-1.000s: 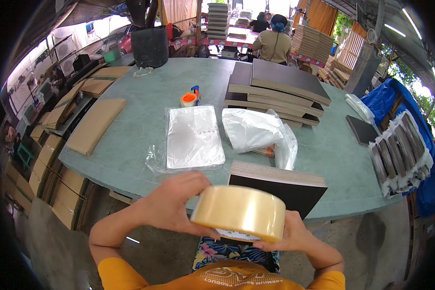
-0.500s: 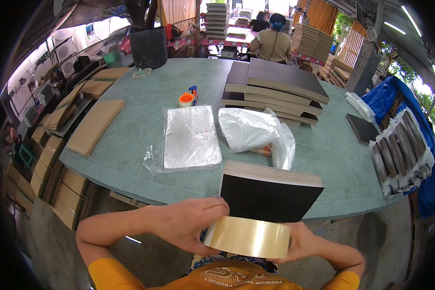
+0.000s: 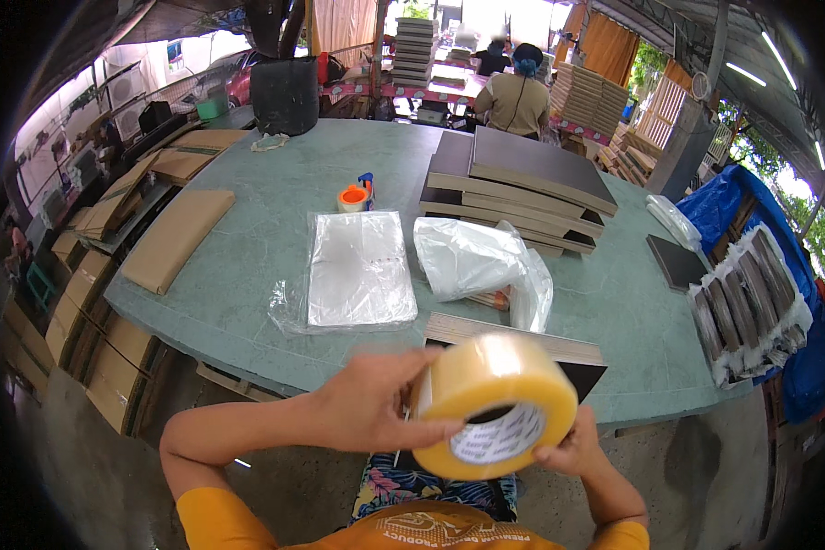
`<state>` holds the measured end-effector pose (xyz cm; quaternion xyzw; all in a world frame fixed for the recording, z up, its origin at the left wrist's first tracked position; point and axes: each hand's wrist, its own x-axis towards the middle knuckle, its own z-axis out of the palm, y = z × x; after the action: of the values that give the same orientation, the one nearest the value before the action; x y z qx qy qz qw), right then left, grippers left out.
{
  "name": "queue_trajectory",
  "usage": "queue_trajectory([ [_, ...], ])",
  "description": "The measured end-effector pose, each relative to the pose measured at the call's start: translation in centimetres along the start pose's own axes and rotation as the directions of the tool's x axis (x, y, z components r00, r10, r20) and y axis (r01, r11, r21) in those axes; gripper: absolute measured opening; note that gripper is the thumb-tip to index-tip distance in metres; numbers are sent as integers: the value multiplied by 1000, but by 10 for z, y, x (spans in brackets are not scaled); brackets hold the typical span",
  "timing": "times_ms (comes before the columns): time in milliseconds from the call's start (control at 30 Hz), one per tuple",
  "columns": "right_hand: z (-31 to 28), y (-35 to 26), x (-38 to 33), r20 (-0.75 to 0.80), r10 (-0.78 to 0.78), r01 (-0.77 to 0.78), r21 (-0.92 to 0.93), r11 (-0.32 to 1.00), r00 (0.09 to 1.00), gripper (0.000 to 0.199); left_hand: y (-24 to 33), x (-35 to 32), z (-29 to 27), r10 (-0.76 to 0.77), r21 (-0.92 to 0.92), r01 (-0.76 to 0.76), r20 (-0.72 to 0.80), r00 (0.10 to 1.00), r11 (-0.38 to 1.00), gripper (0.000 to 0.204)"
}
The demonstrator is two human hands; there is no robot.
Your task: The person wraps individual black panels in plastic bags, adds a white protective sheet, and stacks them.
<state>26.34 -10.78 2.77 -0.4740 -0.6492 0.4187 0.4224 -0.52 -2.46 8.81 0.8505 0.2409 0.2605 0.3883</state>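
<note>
A large roll of clear yellowish tape (image 3: 532,367) is held up over the table's near edge, tilted so that its white printed core shows. My left hand (image 3: 371,403) grips its left side, slightly blurred, with the thumb across the front face. On the lower right rim my right hand (image 3: 570,445) is closed, thumb in front. Behind the roll stands a thick black-faced block of boards (image 3: 585,376), mostly covered by the tape. Further in lie a pack of clear plastic sleeves (image 3: 357,270) and a crumpled white plastic bag (image 3: 467,257).
On the green table (image 3: 202,321) are a stack of dark-topped boards (image 3: 541,170), an orange-and-blue tape dispenser (image 3: 354,197), a brown cardboard piece (image 3: 179,240) and a black bin (image 3: 284,96). Plastic-wrapped dark packs (image 3: 752,293) sit at right. A person (image 3: 515,96) works beyond.
The tape roll has been raised and turned in my hands, from its outer band facing me to its side and core showing. It now covers more of the black block.
</note>
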Motion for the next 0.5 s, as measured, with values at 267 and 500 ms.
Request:
queue_trajectory([
  [267,-6,-28,-2,350,87,-2,-236,972,933,47,-8,-12,-19,43,-104,-15,272,961,994,57],
  [500,-12,-2,13,198,110,-99,-63,993,974,38,-58,-4,-21,-233,-248,261,138,963,933,51],
])
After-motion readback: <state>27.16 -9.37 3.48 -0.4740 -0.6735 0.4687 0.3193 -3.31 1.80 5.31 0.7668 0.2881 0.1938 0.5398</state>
